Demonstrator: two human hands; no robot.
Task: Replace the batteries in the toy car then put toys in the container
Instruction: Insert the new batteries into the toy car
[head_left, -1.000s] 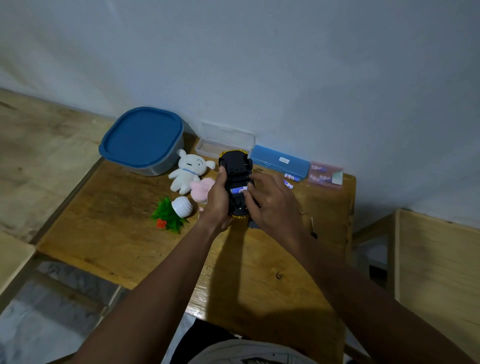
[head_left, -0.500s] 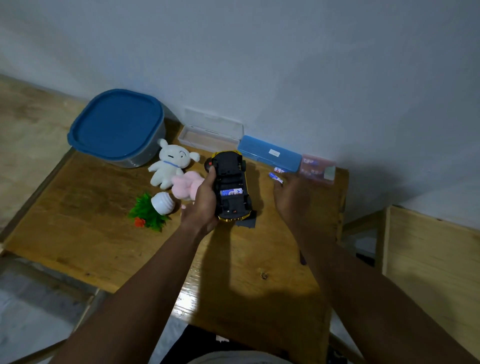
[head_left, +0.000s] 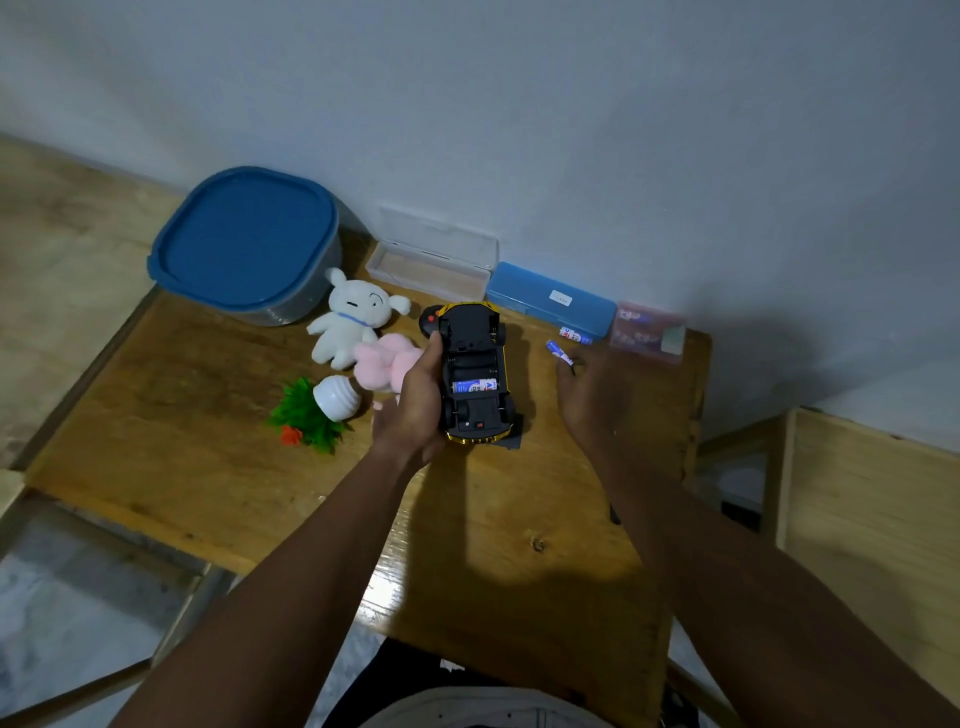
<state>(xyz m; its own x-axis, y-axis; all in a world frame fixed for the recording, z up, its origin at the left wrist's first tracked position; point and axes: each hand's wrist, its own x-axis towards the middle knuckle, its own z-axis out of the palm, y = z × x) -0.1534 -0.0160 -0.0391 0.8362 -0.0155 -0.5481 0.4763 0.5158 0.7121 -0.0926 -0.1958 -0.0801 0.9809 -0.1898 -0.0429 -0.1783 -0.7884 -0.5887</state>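
My left hand (head_left: 415, 405) grips the yellow and black toy car (head_left: 474, 374) upside down over the wooden table (head_left: 208, 441). The car's battery bay is uncovered and one blue and white battery (head_left: 474, 386) lies in it. My right hand (head_left: 592, 395) reaches toward the back right, its fingertips pinched on a second battery (head_left: 558, 352). A third battery (head_left: 575, 335) lies by the blue case. The grey container with a blue lid (head_left: 244, 244) stands shut at the back left. Beside it lie a white plush (head_left: 353, 317), a pink plush (head_left: 384, 364) and a toy plant in a white pot (head_left: 317, 410).
An open clear box (head_left: 431, 260), a blue case (head_left: 550, 299) and a battery pack (head_left: 647, 330) line the wall. A dark flat piece (head_left: 513, 442) lies under the car's near end. A small dark tool (head_left: 614, 515) shows beside my right forearm. Wooden furniture (head_left: 872, 509) stands at the right.
My right hand left the car's battery bay and moved right toward the loose batteries, closing on one. My left hand kept hold of the car. The camera tilted slightly.
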